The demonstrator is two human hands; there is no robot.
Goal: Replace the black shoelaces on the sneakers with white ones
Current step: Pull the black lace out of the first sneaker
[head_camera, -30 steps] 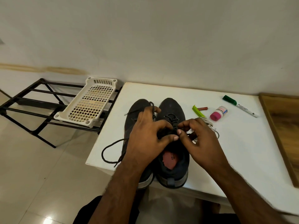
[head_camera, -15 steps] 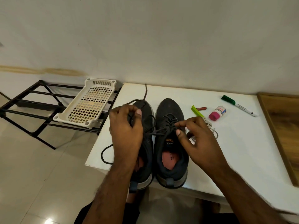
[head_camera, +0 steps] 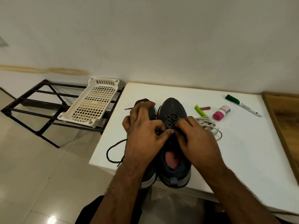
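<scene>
Hidden and cut-off parts, placed from the right shoe (head_camera: pixel 174 110).

Left shoe (head_camera: pixel 151 110), touching the right shoe's left side: mostly covered by the left hand (head_camera: pixel 144 135) and forearm; only toe and heel edge show. Right shoe's laces (head_camera: pixel 172 118): upper rows lost under both hands' fingertips where the hands meet; the grip itself can't be made out. Right hand (head_camera: pixel 199 143) covers the right shoe's right collar. White laces (head_camera: pixel 206 122), just right of the shoe: near end hidden behind the right hand. Marker (head_camera: pixel 242 105) and small bottle (head_camera: pixel 221 112), farther right: print too small to read. Wooden board (head_camera: pixel 284 123), far right: cut by the picture's edge.
</scene>
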